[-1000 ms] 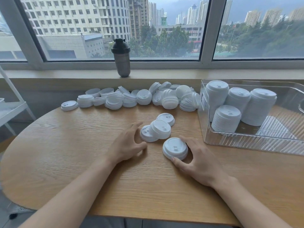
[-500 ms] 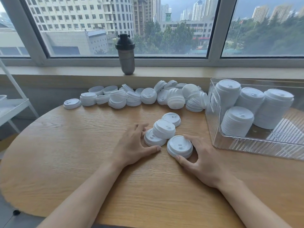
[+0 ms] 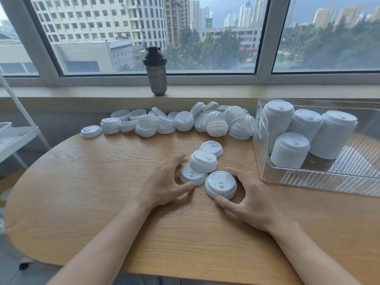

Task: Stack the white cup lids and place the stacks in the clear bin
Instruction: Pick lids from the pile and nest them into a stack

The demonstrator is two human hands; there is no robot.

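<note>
Several white cup lids lie in a small cluster at the table's middle. My left hand (image 3: 164, 185) curls its thumb and fingers round the edge of a flat lid (image 3: 192, 175), with a short lid stack (image 3: 203, 161) leaning on that lid. My right hand (image 3: 247, 197) grips another short lid stack (image 3: 221, 185) between thumb and fingers. A single lid (image 3: 211, 148) lies just behind. A long heap of loose lids (image 3: 176, 123) runs along the table's far edge. The clear bin (image 3: 320, 182) at the right holds several tall lid stacks (image 3: 290, 151).
A dark shaker bottle (image 3: 157, 72) stands on the window sill behind the heap. A white rack shelf (image 3: 14, 138) is at the left. The wooden table (image 3: 92, 192) has a rounded left edge and a front edge near my forearms.
The camera view shifted a little. My left thumb has closed in under the flat lid; my right hand keeps its hold on the near stack.
</note>
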